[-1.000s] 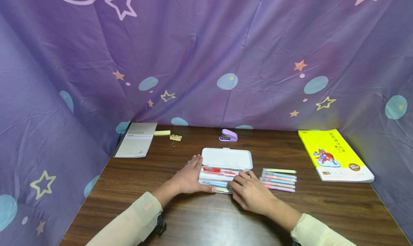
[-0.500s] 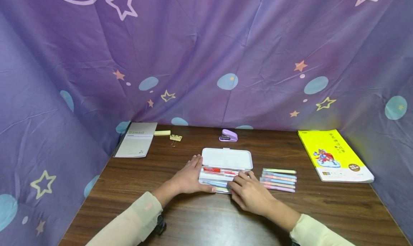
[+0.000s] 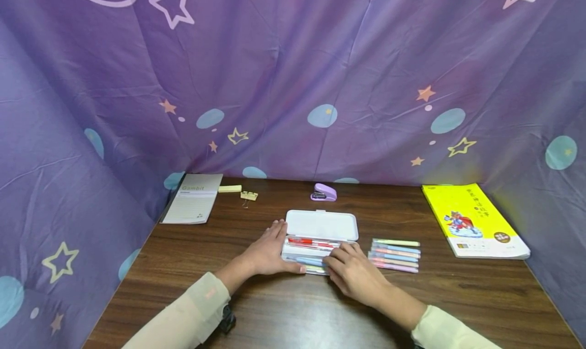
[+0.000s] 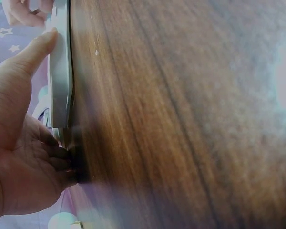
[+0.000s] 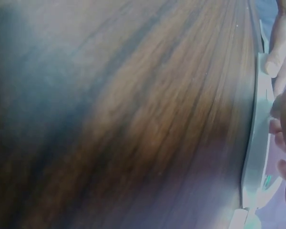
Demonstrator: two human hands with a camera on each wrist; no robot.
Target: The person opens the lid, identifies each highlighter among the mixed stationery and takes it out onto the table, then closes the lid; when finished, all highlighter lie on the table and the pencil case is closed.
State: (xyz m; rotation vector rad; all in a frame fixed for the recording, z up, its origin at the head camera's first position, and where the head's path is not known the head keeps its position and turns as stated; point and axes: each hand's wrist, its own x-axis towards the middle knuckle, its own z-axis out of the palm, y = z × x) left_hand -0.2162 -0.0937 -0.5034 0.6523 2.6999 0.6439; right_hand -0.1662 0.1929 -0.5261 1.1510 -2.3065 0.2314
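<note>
A white pencil case (image 3: pixel 322 226) lies on the table with its lid raised toward the back. Red pens (image 3: pixel 305 241) lie in its rear part, and pale blue and yellow pens (image 3: pixel 308 261) sit along the front. My left hand (image 3: pixel 271 253) holds the case's left end, its thumb on the front wall, as the left wrist view also shows. Over the right part of the case is my right hand (image 3: pixel 354 273), fingers bent down among the pens. Its fingertips are hidden in the head view, so what they touch there cannot be made out.
Several pastel pens (image 3: pixel 396 256) lie in a row right of the case. Behind it stands a purple stapler (image 3: pixel 324 192). A grey notebook (image 3: pixel 192 199), a yellow block (image 3: pixel 230 188) and a binder clip (image 3: pixel 249 196) are back left. A yellow book (image 3: pixel 473 219) lies at right.
</note>
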